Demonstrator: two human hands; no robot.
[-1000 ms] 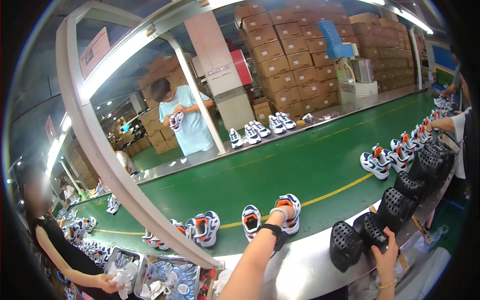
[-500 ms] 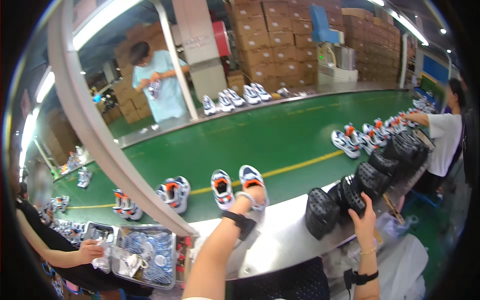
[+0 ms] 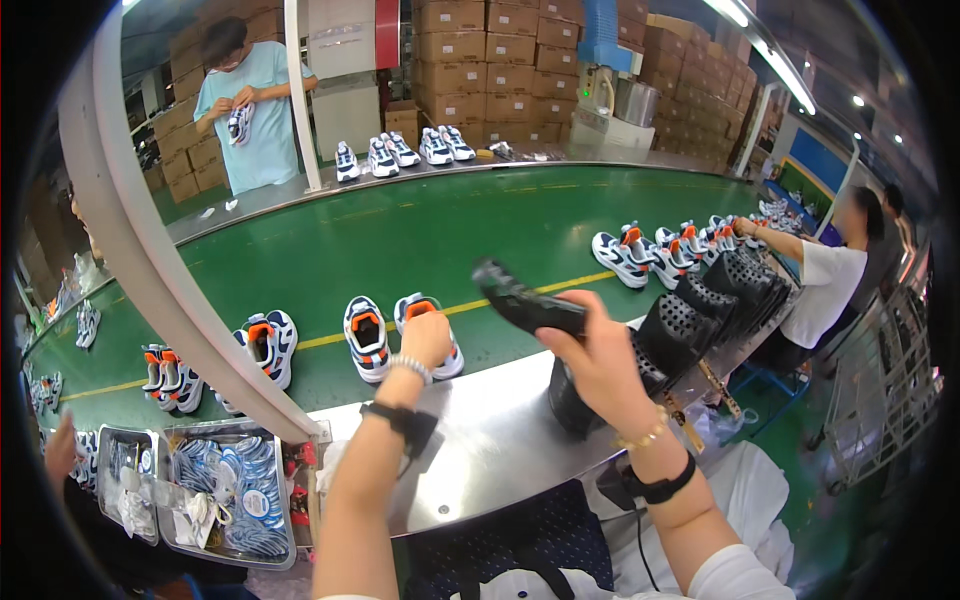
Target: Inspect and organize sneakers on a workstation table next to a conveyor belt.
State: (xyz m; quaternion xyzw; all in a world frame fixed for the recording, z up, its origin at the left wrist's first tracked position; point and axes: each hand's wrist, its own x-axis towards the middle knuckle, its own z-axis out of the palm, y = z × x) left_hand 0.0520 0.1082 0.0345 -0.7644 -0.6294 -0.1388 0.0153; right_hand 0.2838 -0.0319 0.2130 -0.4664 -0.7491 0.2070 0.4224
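My left hand [image 3: 428, 338] grips the near sneaker [image 3: 428, 330] on the green belt [image 3: 420, 235]; right hand [image 3: 600, 360] fingers hold a black insert [image 3: 525, 300] above the table [image 3: 480, 440]. Risk: the loosely pinched insert may slip.

Shoe factory, assembly/packing line. Wide green conveyor belt [image 3: 430, 230] w/ pairs of white-orange sneakers [image 3: 400, 335] spaced along it, steel worktop edge [image 3: 500, 430], black perforated shoe lasts [image 3: 700, 310] lined up at right, stacked cardboard cartons [image 3: 500, 50] at back wall, workers stationed both sides, strip lighting overhead.
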